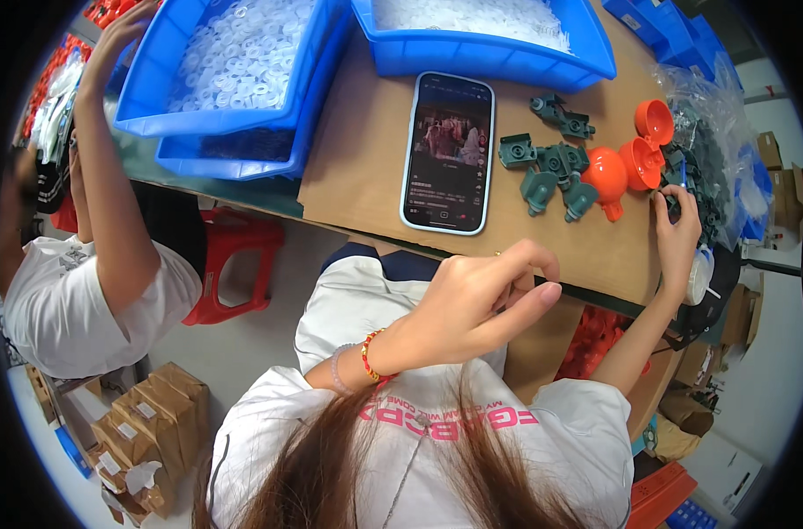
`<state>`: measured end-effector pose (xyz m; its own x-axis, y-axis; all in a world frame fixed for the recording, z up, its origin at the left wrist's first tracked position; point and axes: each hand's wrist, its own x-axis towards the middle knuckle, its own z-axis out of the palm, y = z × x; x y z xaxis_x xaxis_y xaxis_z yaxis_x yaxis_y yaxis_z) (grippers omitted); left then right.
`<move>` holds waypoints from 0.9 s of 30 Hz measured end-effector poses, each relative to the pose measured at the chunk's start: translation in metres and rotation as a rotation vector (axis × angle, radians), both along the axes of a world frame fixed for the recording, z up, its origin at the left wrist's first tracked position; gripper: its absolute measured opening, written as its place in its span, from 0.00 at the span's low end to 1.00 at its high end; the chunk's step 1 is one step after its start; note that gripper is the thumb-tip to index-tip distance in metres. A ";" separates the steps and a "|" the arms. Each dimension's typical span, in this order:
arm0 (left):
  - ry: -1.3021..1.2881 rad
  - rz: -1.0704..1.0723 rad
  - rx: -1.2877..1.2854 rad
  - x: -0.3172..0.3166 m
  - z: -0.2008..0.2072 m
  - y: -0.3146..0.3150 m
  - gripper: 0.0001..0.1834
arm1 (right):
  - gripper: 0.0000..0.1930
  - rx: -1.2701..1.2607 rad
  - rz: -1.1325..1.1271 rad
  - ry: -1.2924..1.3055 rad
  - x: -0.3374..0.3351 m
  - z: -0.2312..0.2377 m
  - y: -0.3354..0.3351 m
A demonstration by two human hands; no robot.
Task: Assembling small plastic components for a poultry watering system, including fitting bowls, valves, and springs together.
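Note:
My left hand (494,304) is held up over my lap, just off the table's near edge. Its fingers are curled, with thumb and index tips close together; whatever the palm may hold is hidden. My right hand (679,225) reaches to the table's right side, thumb and fingers bent at dark green plastic parts (713,176) heaped by a clear bag. What lies between its fingertips is too small to make out. Left of it are an orange ball-shaped part (606,176), orange cup-shaped halves (644,164), and several loose dark green plastic pieces (560,161).
A phone (450,154) with a lit screen lies on the cardboard-covered table (357,167). Blue bins (216,123) of white rings and another blue bin (498,55) of small white parts stand behind. Left are a person (84,282), a red stool (238,264) and brown paper packages (150,432).

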<state>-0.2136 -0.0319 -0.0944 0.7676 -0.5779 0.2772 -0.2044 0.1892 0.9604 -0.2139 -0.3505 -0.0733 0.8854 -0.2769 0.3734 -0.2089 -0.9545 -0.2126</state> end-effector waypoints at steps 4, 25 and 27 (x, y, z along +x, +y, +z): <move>0.136 -0.167 0.039 0.000 0.003 -0.006 0.09 | 0.09 0.046 -0.064 -0.198 -0.015 0.003 0.015; 0.454 0.244 -0.440 -0.003 0.002 0.008 0.18 | 0.20 1.019 0.511 -0.434 -0.032 -0.020 0.235; 0.463 0.258 -0.449 -0.004 0.001 0.009 0.28 | 0.20 0.930 0.514 -0.510 -0.028 -0.025 0.241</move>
<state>-0.2174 -0.0228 -0.0935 0.9619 -0.2675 0.0573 0.1161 0.5889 0.7998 -0.2416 -0.1093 -0.0988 0.7791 -0.2832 0.5593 0.4657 -0.3356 -0.8188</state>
